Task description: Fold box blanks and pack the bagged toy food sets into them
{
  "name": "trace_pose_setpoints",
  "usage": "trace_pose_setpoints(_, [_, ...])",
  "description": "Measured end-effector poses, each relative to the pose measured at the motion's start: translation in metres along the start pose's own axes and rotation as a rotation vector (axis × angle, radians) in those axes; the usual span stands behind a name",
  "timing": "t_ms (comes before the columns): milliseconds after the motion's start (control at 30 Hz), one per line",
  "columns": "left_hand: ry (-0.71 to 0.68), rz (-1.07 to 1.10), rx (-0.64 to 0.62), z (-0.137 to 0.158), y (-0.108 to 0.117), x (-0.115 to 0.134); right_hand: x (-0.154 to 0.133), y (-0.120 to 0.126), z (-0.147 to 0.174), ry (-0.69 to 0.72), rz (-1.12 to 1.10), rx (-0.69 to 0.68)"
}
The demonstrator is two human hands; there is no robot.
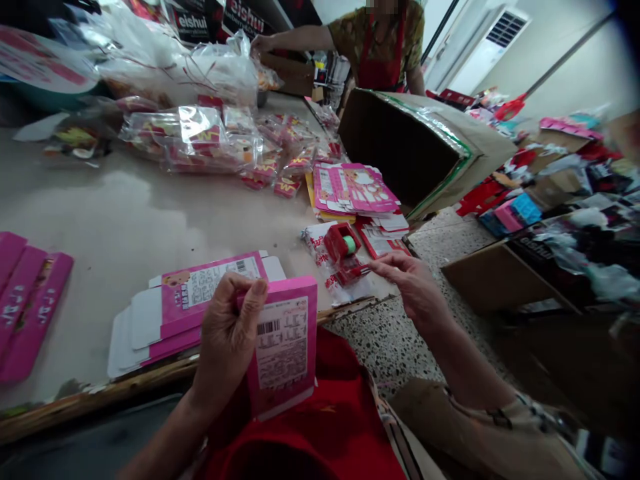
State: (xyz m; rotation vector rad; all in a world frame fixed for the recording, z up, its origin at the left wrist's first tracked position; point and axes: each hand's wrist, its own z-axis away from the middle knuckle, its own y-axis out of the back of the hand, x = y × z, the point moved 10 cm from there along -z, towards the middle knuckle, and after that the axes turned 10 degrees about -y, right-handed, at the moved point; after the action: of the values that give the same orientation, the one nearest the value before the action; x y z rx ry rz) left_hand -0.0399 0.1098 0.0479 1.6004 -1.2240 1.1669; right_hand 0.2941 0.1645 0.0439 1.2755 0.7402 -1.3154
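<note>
My left hand (233, 327) grips a pink printed carton (283, 340) by its upper left corner, thumb on the front; the carton stands upright above my lap, its barcode panel facing me. My right hand (413, 287) reaches to a red tape dispenser (343, 243) with a pale green core. Thumb and forefinger pinch at its front end, on what appears to be the tape's end; the strip itself is hardly visible. Beside my left hand lies a stack of flattened pink cartons (173, 303). Folded pink boxes (33, 300) lie at the far left.
Clear bags of red-and-yellow packets (200, 137) cover the table's back. More flat pink cartons (355, 187) lie behind the dispenser. An open cardboard box (440, 140) stands at the right edge. A co-worker in a red apron (383, 53) reaches over the far side. Boxes and goods crowd the right.
</note>
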Motion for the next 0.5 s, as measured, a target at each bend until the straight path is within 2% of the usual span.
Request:
trace_pose_setpoints(100, [0.032, -0.034, -0.104, -0.005, -0.015, 0.000, 0.030, 0.008, 0.021, -0.130, -0.090, 0.005])
trace_pose_setpoints(167, [0.048, -0.061, -0.212, -0.005, -0.034, -0.007, 0.058, 0.004, 0.024, -0.256, -0.180, -0.022])
trace_pose_setpoints(233, [0.057, -0.083, -0.342, -0.003, -0.057, -0.015, 0.080, -0.005, 0.018, -0.320, -0.219, -0.056])
trace_pose_setpoints(333, [0.063, -0.100, -0.468, -0.001, -0.087, -0.027, 0.088, -0.008, -0.001, -0.233, -0.157, -0.067])
trace_pose_setpoints(400, [0.072, -0.116, -0.486, -0.003, -0.098, -0.035, 0.084, 0.002, -0.012, -0.123, -0.023, -0.025])
trace_pose_setpoints(500, [0.119, -0.106, -0.532, -0.006, -0.114, -0.051, 0.071, 0.026, -0.013, -0.043, 0.173, 0.036])
